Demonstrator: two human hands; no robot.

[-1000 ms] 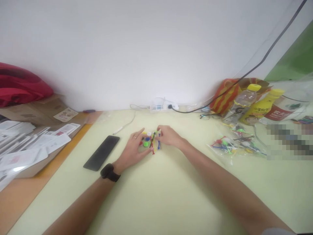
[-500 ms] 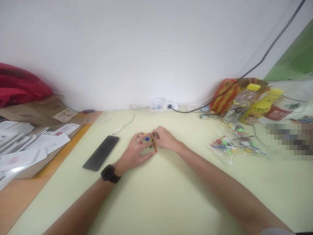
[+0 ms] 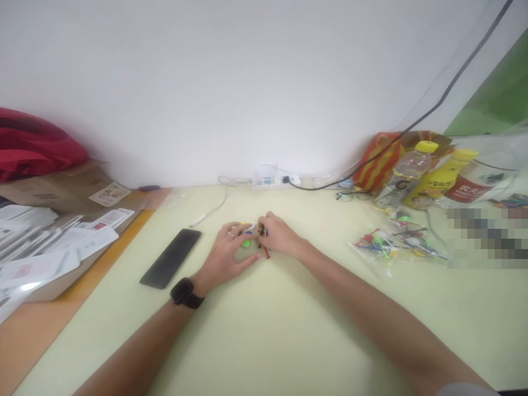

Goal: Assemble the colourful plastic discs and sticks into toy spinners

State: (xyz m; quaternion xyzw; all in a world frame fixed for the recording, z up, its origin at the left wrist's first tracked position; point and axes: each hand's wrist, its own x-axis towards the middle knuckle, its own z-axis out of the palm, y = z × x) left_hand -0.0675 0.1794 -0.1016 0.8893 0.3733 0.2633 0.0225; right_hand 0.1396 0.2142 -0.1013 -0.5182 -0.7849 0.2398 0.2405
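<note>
A small heap of coloured plastic toy pieces (image 3: 248, 237), rods and round connectors in green, blue, red and yellow, lies on the pale yellow table (image 3: 264, 330). My left hand (image 3: 225, 253), with a black watch on its wrist, curls around the heap's left side and touches the pieces. My right hand (image 3: 277, 235) is closed in a pinch on thin red and black rods (image 3: 264, 245) at the heap's right side. Both hands meet over the heap and hide much of it.
A black phone (image 3: 170, 257) lies left of my hands. A clear bag of more coloured pieces (image 3: 385, 243) sits to the right, with bottles (image 3: 437, 179) and a striped bag behind. A power strip (image 3: 274, 180) lies at the wall. Papers and a cardboard box (image 3: 58, 190) fill the left.
The hands have drawn closer together over the heap. My right hand moved from a blue rod to pinching red and black rods; my left fingers curled in over the pieces.
</note>
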